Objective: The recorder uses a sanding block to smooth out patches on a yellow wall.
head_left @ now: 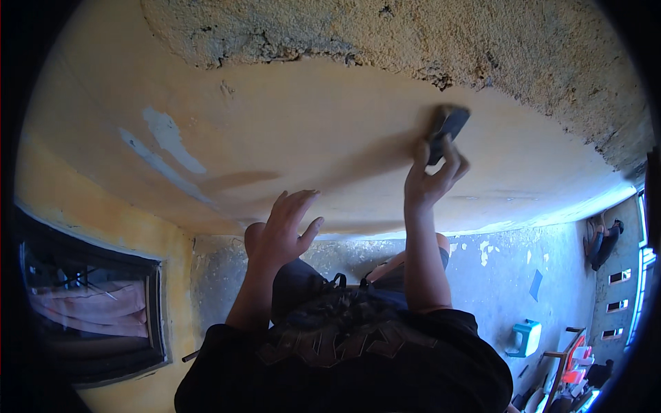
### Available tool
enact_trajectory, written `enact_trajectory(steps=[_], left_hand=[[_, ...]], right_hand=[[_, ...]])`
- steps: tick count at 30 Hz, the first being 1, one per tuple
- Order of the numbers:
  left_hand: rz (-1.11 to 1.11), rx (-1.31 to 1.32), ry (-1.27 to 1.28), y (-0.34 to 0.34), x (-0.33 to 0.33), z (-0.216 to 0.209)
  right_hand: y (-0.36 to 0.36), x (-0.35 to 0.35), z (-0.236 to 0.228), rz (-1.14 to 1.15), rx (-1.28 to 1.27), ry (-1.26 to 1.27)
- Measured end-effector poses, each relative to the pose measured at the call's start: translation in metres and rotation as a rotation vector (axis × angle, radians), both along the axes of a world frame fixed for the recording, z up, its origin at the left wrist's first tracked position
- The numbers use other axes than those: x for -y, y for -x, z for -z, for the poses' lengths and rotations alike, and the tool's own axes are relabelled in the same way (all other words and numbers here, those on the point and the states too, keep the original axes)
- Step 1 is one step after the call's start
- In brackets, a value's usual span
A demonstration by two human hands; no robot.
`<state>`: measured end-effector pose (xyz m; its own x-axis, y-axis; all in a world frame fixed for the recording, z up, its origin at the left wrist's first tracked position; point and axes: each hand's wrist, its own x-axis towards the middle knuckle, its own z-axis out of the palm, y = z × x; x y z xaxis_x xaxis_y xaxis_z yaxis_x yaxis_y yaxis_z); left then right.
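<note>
My right hand (434,175) is raised to the yellowish wall (296,117) with its fingers closed around a dark, rectangular sanding block (451,122). The block's far end is slightly blurred and lies against or very close to the smooth surface. Just beyond it, the wall turns to rough, crumbly plaster (330,31) with a ragged edge. Lower and to the left, my left hand (286,224) holds nothing; its fingers are apart and it hovers near the wall. Pale filler patches (169,138) mark the wall at the left.
A dark-framed window (162,310) is at the left. On the scuffed grey floor (482,289) are a turquoise stool (527,337), a blue sheet (535,284) and a cluster of red and white items (575,365) at the right. Another person (604,244) is at the far right.
</note>
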<state>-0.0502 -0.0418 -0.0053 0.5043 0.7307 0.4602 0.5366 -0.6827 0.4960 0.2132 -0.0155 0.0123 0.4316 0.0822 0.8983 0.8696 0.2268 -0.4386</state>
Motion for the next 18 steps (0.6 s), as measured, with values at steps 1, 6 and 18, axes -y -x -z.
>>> enact_trajectory(steps=[1, 6, 18], left_hand=[[0.014, 0.016, -0.011, -0.005, -0.002, -0.003], [0.047, 0.052, -0.044, -0.029, -0.013, -0.012], [0.087, 0.03, -0.274, -0.086, -0.021, -0.049]], right_hand=[[-0.004, 0.002, 0.032, 0.031, 0.06, 0.066], [-0.011, -0.008, 0.0, -0.008, 0.128, 0.041], [-0.051, 0.002, 0.0, -0.003, 0.054, -0.01]])
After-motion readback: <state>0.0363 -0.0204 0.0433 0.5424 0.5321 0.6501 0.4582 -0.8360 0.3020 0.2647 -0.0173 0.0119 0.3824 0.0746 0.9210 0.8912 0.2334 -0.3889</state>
